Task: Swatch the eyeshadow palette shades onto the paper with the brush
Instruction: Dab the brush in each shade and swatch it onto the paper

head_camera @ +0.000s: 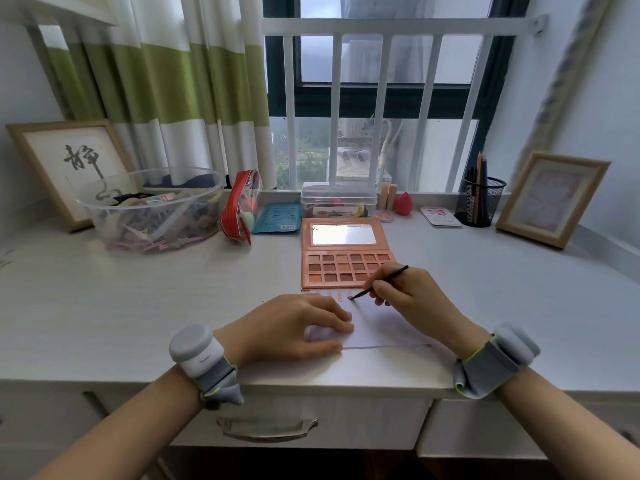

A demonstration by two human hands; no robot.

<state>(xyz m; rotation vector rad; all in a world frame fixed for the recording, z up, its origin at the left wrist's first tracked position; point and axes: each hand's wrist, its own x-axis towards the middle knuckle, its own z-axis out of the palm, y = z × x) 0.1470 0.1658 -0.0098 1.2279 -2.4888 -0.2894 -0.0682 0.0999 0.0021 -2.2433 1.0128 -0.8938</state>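
An open peach eyeshadow palette with a mirrored lid lies at the desk's middle. Just in front of it lies a white sheet of paper with a few faint pink swatches along its top edge. My right hand pinches a thin dark brush, its tip touching the paper near the swatches. My left hand rests flat on the paper's left part, fingers spread and relaxed.
A clear bowl of small items, a red pouch, a blue packet and a clear box line the back. A mesh pencil cup and picture frames stand right. A drawer handle is below.
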